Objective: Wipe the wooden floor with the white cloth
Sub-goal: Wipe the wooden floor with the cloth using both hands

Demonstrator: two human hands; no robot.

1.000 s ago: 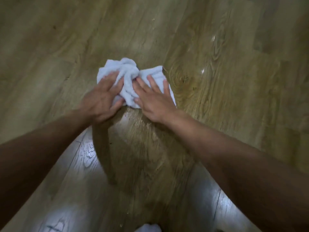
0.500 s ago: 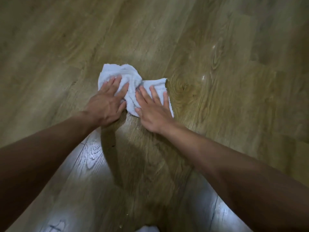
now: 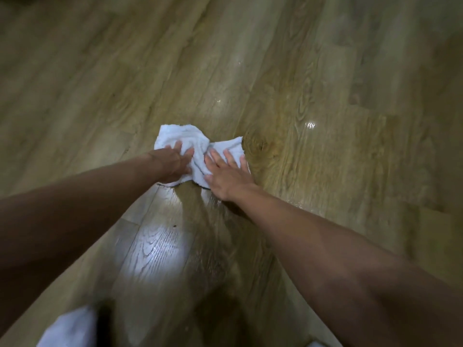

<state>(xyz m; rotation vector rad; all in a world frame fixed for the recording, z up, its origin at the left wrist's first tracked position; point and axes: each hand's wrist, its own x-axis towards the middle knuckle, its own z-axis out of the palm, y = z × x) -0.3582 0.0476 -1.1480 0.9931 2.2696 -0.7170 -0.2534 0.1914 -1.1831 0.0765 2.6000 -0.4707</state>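
Observation:
A crumpled white cloth [image 3: 194, 140] lies on the wooden floor [image 3: 313, 159] in the middle of the view. My left hand [image 3: 172, 164] presses flat on the cloth's left part with its fingers stretched out. My right hand [image 3: 225, 175] presses flat on the right part, fingers spread and straight. Both arms reach far forward. The palms hide the near edge of the cloth.
The planks shine wet near the cloth, with bright glints [image 3: 310, 125] to the right. A patch of reflected light [image 3: 155, 249] lies between my arms. Something white and blurred [image 3: 70, 329] shows at the bottom left edge.
Both hands have pushed the cloth forward, away from me, and my arms are stretched out further. The view has pulled back, showing more floor.

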